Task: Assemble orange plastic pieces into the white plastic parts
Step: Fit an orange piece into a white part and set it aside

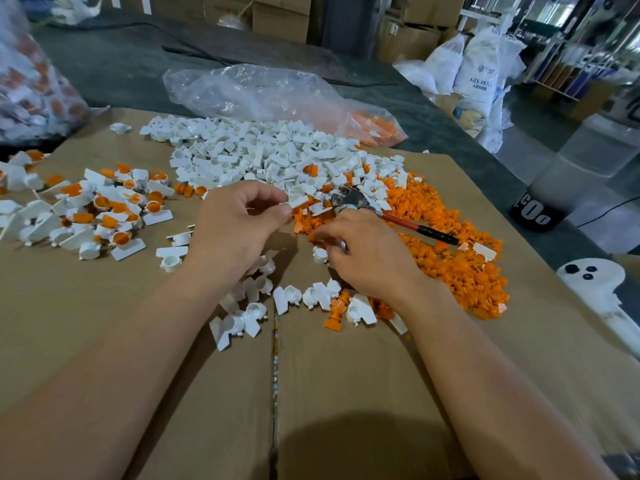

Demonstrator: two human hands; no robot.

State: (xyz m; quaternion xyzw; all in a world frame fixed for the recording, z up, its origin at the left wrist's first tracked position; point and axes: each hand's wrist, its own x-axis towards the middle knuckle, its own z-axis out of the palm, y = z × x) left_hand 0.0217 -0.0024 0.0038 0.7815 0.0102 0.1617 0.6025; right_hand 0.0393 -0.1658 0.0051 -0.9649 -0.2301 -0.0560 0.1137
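Note:
My left hand (239, 223) pinches a white plastic part (296, 201) between thumb and fingers, just above the cardboard. My right hand (363, 254) lies over the edge of the orange pieces pile (460, 268), fingers curled at its near-left side with a white part (320, 254) at the fingertips; what it holds is hidden. A big heap of white parts (263, 154) lies behind the hands. Finished white parts with orange inserts (107, 209) are piled at the left. Several loose white parts (249, 313) lie under my wrists.
Red-and-black-handled pliers (398, 220) lie across the orange pile. A clear plastic bag (263, 91) with orange pieces sits behind the heap, another full bag (31, 84) at far left. The cardboard sheet (346, 393) covers the table; a white bottle (595, 282) lies at the right edge.

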